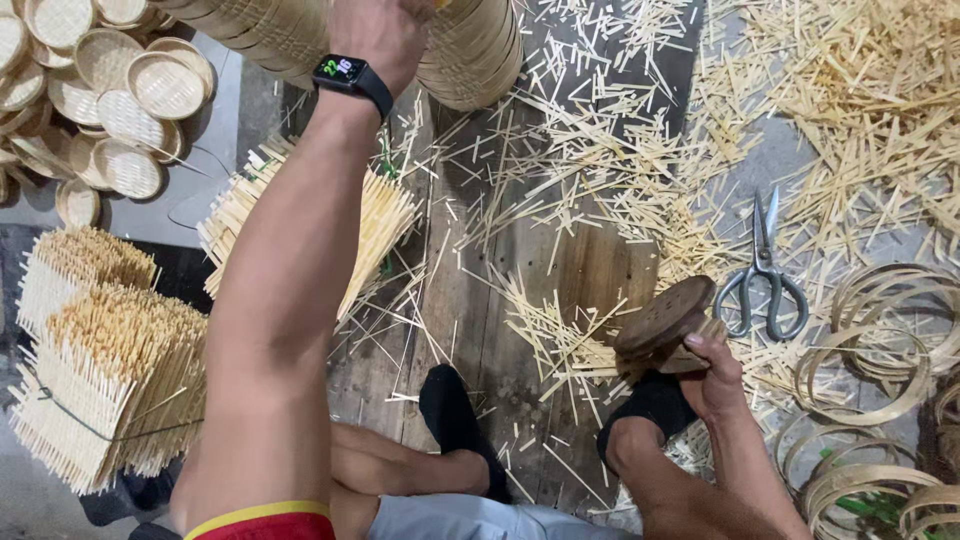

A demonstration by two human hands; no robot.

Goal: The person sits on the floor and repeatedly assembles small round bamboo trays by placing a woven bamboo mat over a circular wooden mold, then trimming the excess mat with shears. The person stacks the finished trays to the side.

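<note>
My left hand reaches far forward to a tall stack of round woven bamboo trays at the top of the view; its fingers are hidden, so its grip cannot be told. A black smartwatch sits on that wrist. My right hand rests low on the right, holding a round brown wooden disc tilted on edge above my black-socked foot. Loose bamboo sticks cover the wooden floor between both hands.
Metal scissors lie right of the disc. Bamboo hoops pile up at the right edge. Bundles of cut bamboo sticks stand on the left, another bundle under my left arm. Small woven lids heap at top left.
</note>
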